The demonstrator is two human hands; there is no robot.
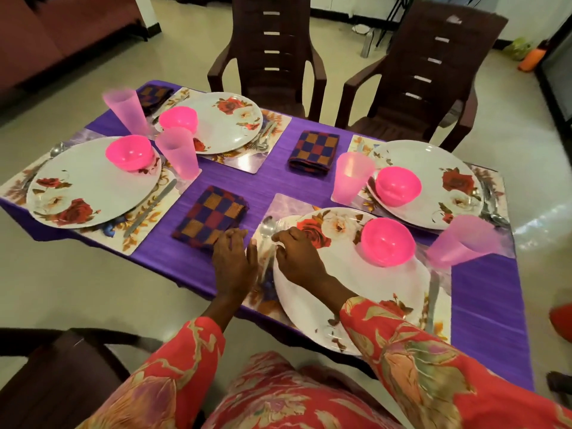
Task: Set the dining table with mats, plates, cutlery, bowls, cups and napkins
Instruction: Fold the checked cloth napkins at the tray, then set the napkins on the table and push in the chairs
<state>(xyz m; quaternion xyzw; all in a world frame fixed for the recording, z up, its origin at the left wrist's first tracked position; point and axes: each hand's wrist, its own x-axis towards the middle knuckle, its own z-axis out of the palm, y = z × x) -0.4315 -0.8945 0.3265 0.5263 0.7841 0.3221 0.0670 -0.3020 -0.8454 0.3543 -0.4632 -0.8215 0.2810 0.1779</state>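
Room: pale tiled floor around a small table with a purple tablecloth [272,181]; two brown plastic chairs [267,51] stand at the far side, one more chair arm at the near left corner.
Left edge of table: the left mat [148,218] reaches the cloth's left and near edges; on it a floral plate [89,187] with a pink bowl [130,151], a knife [151,205] along its right side, a spoon at its far left.
Far left setting: second plate [223,122] with pink bowl [179,118], cutlery on its right, two pink cups [123,109] near it, a folded checked napkin [153,96] at the far corner.
Centre strip: free purple cloth between the mats, holding a checked napkin [314,151] far and the near napkin [210,219].
Left hand [233,261]: fingers straight and relaxed, tips touching the near napkin's edge, holding nothing.
Right hand [297,258]: fingers curled and pinching the spoon [266,230] handle, beside the left rim of the near plate [346,292].
Near setting: pink bowl [387,241] on the plate, knife [431,301] on its right, the plate overhanging the table's near edge.
Right side: far right plate [433,181] with bowl, cup [351,176] on its left, cutlery near the right table edge; another cup [458,243] close to that edge.
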